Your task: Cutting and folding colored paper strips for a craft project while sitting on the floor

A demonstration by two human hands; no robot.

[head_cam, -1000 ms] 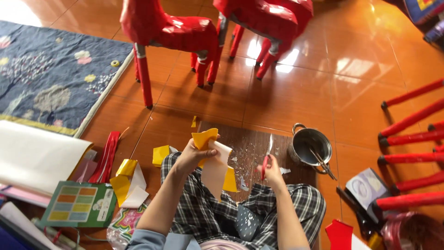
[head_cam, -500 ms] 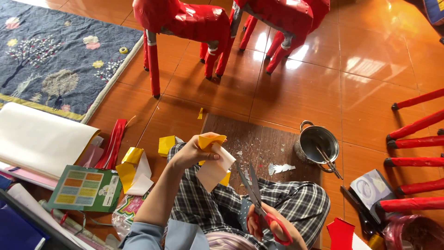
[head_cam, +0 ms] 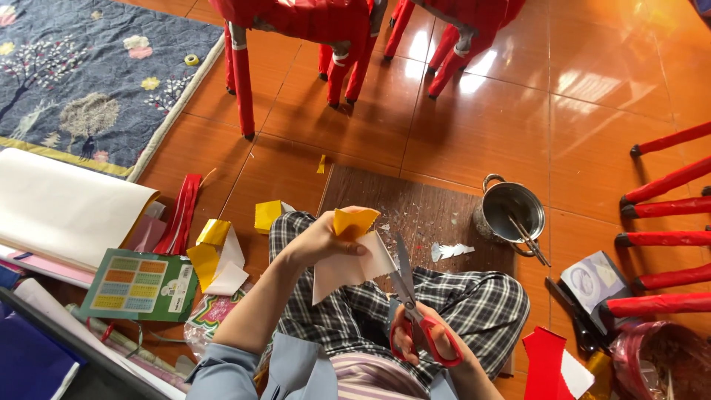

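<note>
My left hand [head_cam: 320,238] holds a folded sheet of paper [head_cam: 348,255], yellow on one side and white on the other, above my checked trousers. My right hand [head_cam: 433,342] grips red-handled scissors [head_cam: 409,302], fingers through the loops, blades pointing up toward the paper's lower edge. The blades look slightly apart and do not touch the paper. A brown wooden board [head_cam: 422,204] lies on the floor in front of my knees.
A metal pot [head_cam: 509,211] with sticks stands at the board's right. Yellow paper scraps [head_cam: 213,244], a green card [head_cam: 137,285] and white paper rolls [head_cam: 63,207] lie left. Red-wrapped frames [head_cam: 296,30] stand ahead, red rods [head_cam: 666,215] right, a blue rug [head_cam: 81,81] far left.
My right hand picked up the scissors from the board and brought them back toward my lap, then raised the blades to the paper. The left hand kept holding the paper, lowering it slightly.
</note>
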